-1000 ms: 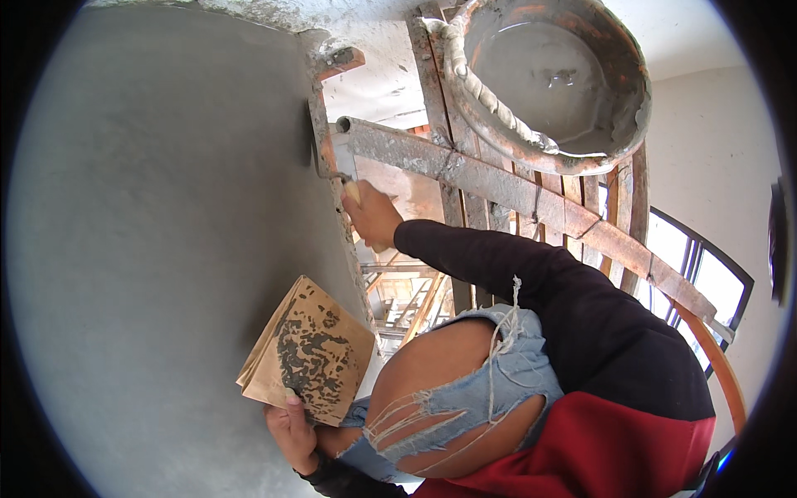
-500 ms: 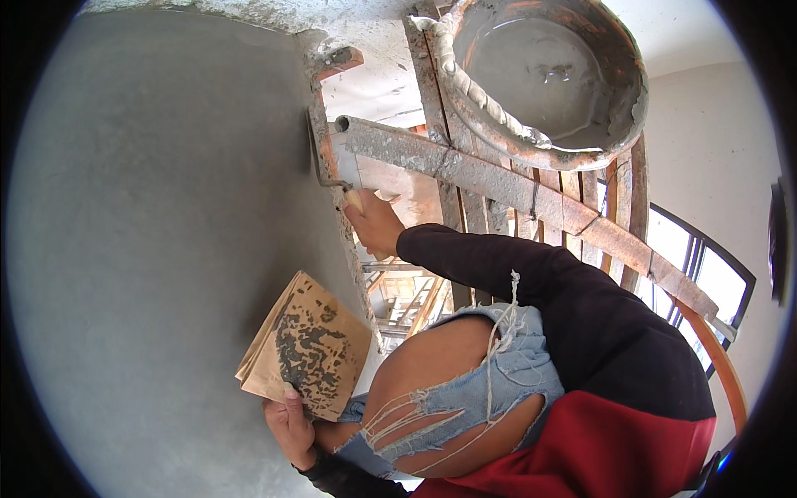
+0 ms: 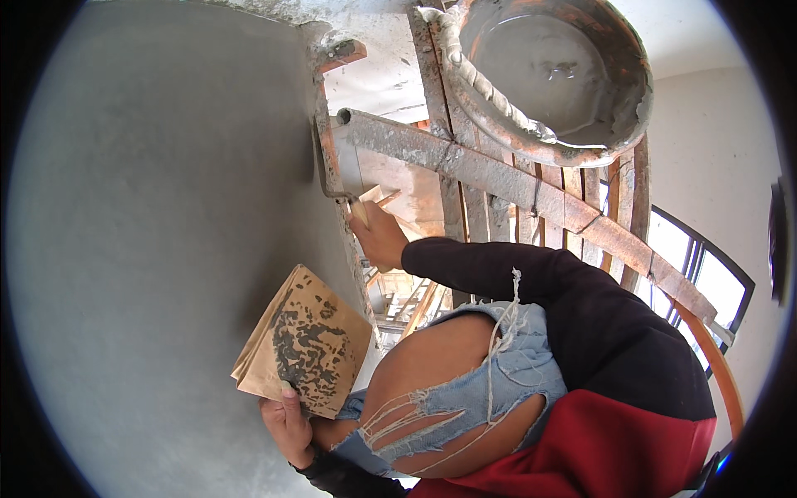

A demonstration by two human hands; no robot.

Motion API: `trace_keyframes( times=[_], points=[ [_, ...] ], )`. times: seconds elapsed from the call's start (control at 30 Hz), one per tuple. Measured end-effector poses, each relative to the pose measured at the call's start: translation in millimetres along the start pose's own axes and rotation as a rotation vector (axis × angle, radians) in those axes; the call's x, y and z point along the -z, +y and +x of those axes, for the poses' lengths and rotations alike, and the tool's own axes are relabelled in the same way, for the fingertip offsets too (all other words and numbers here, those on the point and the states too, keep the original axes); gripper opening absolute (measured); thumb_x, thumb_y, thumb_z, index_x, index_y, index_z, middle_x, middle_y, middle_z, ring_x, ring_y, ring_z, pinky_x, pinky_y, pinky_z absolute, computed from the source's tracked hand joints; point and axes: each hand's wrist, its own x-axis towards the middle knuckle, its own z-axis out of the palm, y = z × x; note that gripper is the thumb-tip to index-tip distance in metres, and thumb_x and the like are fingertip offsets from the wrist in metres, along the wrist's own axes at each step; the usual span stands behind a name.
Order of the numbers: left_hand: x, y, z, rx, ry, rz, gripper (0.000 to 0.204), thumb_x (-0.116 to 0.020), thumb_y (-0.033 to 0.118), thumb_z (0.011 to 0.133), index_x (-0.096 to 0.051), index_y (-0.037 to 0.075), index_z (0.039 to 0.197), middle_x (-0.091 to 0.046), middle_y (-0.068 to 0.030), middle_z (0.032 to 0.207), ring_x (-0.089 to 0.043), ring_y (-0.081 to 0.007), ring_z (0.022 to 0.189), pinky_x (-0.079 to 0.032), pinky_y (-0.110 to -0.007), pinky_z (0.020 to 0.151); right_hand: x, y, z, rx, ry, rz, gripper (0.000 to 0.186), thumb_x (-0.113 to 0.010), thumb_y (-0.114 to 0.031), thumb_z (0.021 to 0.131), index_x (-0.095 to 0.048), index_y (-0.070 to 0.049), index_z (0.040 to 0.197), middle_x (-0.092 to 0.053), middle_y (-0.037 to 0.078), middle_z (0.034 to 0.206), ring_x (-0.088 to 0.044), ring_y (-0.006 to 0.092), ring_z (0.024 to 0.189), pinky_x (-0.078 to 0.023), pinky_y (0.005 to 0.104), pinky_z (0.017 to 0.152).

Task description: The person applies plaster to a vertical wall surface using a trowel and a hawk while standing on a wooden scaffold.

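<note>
My right hand is closed around the pale wooden handle of a plastering trowel. Its thin blade, seen almost edge-on, lies along the grey plastered wall by the wall's rough right edge. Lower down, my left hand grips a folded piece of brown paper or card, with the thumb on top of its lower edge. Dark wet-looking blotches spread over the paper's face. My left fingers are partly hidden beneath it.
A large round tub of grey wet mix, with a wrapped rim, sits on wooden slats at the upper right. A mortar-crusted metal pipe runs diagonally across the slats. Through gaps, timbers show below. A brick end juts from the wall's edge.
My right hand and the trowel have slid a short way down along the wall's edge, toward me. The paper in my left hand has shifted only slightly up and left.
</note>
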Motion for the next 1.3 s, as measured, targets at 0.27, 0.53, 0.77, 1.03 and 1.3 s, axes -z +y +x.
trace_keyframes(
  times=[0.27, 0.53, 0.77, 1.03, 1.3],
  points=[
    [-3.7, 7.0, 1.0, -0.003, 0.024, 0.024, 0.041, -0.050, 0.031, 0.101, -0.064, -0.008, 0.102, -0.070, -0.0132, 0.095, -0.063, -0.0222, 0.087, -0.046, -0.035, 0.082, -7.1, 16.8, -29.9, -0.133, -0.118, -0.018, 0.041, -0.047, -0.035, 0.100, -0.046, 0.005, 0.111, -0.065, 0.024, 0.080, -0.067, 0.0339, 0.064, -0.054, 0.0443, 0.065],
    [-6.2, 12.7, 3.7, 0.011, 0.029, -0.006, 0.041, -0.050, 0.031, 0.101, -0.064, -0.008, 0.102, -0.070, -0.0126, 0.095, -0.062, -0.0218, 0.087, -0.046, -0.034, 0.082, -15.9, 35.8, -33.9, -0.006, -0.023, -0.026, 0.039, -0.048, -0.034, 0.100, -0.045, 0.003, 0.109, -0.062, 0.021, 0.077, -0.064, 0.0289, 0.055, -0.053, 0.0407, 0.057],
    [-7.3, 6.1, -4.5, 0.045, 0.073, -0.003, 0.040, -0.053, 0.031, 0.100, -0.065, -0.008, 0.099, -0.069, -0.0123, 0.094, -0.061, -0.0212, 0.088, -0.045, -0.034, 0.084, -17.9, 38.0, -11.6, -0.054, -0.046, -0.029, 0.033, -0.049, -0.031, 0.101, -0.044, 0.000, 0.106, -0.060, 0.017, 0.076, -0.063, 0.0239, 0.051, -0.052, 0.0370, 0.044],
    [-2.3, 5.9, -6.3, 0.073, 0.073, 0.037, 0.039, -0.055, 0.030, 0.100, -0.066, -0.008, 0.098, -0.069, -0.0123, 0.099, -0.060, -0.0227, 0.091, -0.043, -0.035, 0.087, -26.5, 70.2, -57.0, -0.138, -0.072, -0.054, 0.034, -0.050, -0.034, 0.101, -0.046, 0.000, 0.103, -0.059, 0.014, 0.071, -0.060, 0.0211, 0.048, -0.049, 0.0363, 0.043],
    [-12.7, 7.1, -8.8, 0.039, 0.171, 0.050, 0.040, -0.056, 0.031, 0.099, -0.066, -0.008, 0.100, -0.068, -0.0137, 0.101, -0.059, -0.0224, 0.095, -0.042, -0.035, 0.089, -13.7, 38.0, -1.5, -0.173, -0.041, 0.102, 0.033, -0.050, -0.033, 0.100, -0.045, 0.000, 0.100, -0.058, 0.013, 0.070, -0.059, 0.0219, 0.049, -0.050, 0.0368, 0.044]
  ],
)
